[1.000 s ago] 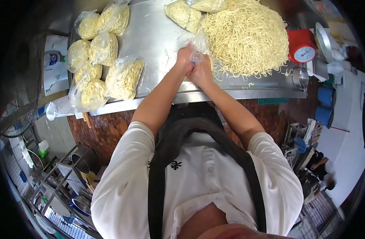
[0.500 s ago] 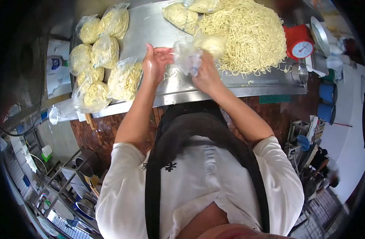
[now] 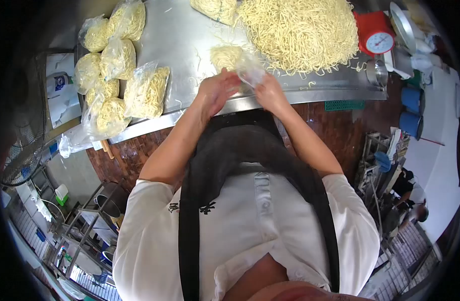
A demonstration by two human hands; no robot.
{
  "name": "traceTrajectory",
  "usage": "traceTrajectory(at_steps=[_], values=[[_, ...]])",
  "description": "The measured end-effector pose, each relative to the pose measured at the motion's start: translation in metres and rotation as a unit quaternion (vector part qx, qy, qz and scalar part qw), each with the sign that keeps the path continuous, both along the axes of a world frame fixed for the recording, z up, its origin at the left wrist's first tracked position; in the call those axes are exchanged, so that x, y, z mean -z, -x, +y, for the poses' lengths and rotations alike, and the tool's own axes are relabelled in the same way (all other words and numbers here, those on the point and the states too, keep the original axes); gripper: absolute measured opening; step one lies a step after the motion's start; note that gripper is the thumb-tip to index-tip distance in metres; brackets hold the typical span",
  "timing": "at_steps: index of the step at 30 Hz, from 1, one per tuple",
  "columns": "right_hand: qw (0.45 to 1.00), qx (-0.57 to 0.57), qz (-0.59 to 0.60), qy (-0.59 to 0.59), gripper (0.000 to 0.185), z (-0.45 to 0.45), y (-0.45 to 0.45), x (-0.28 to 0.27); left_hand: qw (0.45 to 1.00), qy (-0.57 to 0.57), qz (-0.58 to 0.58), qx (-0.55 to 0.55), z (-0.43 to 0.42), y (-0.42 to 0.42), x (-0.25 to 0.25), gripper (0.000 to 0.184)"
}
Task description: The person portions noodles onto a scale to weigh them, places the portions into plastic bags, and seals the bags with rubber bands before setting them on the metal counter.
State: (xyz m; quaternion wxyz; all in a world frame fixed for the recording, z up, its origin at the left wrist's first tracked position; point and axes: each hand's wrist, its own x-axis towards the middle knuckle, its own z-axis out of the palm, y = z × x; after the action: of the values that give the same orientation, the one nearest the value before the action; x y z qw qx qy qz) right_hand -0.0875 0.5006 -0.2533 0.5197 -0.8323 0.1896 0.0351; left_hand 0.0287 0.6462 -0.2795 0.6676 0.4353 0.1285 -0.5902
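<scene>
A clear plastic bag of pale yellow noodles (image 3: 226, 57) is just beyond my hands, above or on the steel table; I cannot tell which. My right hand (image 3: 271, 93) is closed on the loose, crumpled mouth of this bag. Beside the bag's near side is my left hand (image 3: 219, 91), its fingers blurred and pointing toward the bag. Whether those fingers grip the plastic cannot be made out. A large heap of loose noodles (image 3: 302, 35) lies on the table just past my right hand.
Several filled noodle bags (image 3: 118, 59) sit at the table's left, and another bag (image 3: 215, 9) lies at the back. A red dial scale (image 3: 375, 34) and a metal container (image 3: 377, 73) stand on the right. The steel table's (image 3: 172, 42) front edge runs near my waist.
The bag's filled part has swung from the right to the left, beyond my hands. My left hand has moved right and nearer my body. The view has shifted slightly.
</scene>
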Motion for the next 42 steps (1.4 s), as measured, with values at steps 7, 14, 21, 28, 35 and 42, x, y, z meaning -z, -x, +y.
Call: traceTrajectory(at_steps=[7, 14, 21, 28, 35, 42], values=[[0.988, -0.025, -0.148, -0.019, 0.012, 0.034, 0.024, 0.073, 0.989, -0.005, 0.114, -0.094, -0.014, 0.005, 0.063, 0.03], [0.988, 0.137, -0.064, -0.026, 0.016, 0.008, -0.01, 0.04, 0.721, -0.18, -0.594, 0.309, -0.002, 0.001, 0.002, 0.017], [0.969, 0.098, -0.154, 0.168, 0.01, 0.007, -0.077, 0.055, 0.521, -0.153, -0.809, 0.224, -0.005, -0.036, 0.019, 0.021], [0.962, 0.147, -0.225, 0.056, 0.031, 0.018, -0.061, 0.099, 0.589, -0.1, -0.799, 0.074, -0.01, -0.039, 0.082, 0.04], [0.987, 0.056, -0.15, -0.02, 0.035, 0.003, -0.071, 0.101, 0.743, -0.134, -0.656, 0.021, -0.014, -0.038, 0.056, 0.03], [0.981, -0.006, -0.186, 0.059, 0.02, -0.012, -0.065, 0.095, 0.766, -0.117, -0.627, 0.079, -0.029, -0.041, 0.046, 0.02]])
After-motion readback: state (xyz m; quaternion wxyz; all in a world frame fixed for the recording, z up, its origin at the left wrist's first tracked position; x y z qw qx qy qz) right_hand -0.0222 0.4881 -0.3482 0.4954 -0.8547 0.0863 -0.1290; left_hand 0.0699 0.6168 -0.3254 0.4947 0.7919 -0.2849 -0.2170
